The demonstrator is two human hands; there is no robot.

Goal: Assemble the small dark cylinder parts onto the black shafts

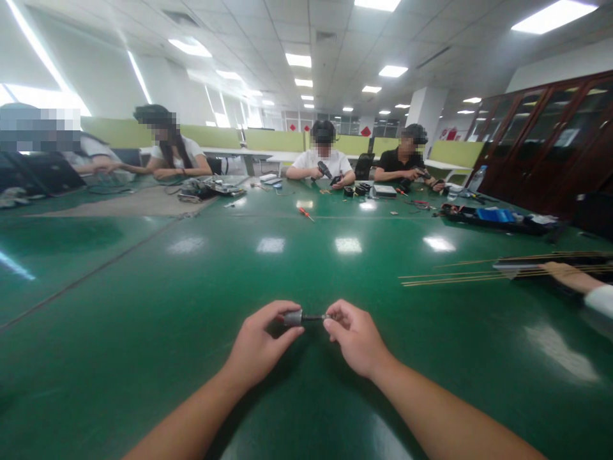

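Just above the green table, a small grey metal cylinder [293, 317] with a thin dark shaft [313, 317] lies sideways between my hands. My left hand [261, 342] is closed round the cylinder, thumb below and fingers above. At the shaft's far end, my right hand [357, 338] pinches with thumb and fingertips. Whether a separate small piece sits in that pinch is too small to tell. The cylinder's exact kind does not show.
A green table [215, 281] spreads around my hands. Ahead lies an orange screwdriver [305, 214]. At right, another person's hand [569, 276] is by long thin rods [450, 278]. Beyond are a black tray [483, 217], a bottle [477, 179] and several people with tools.
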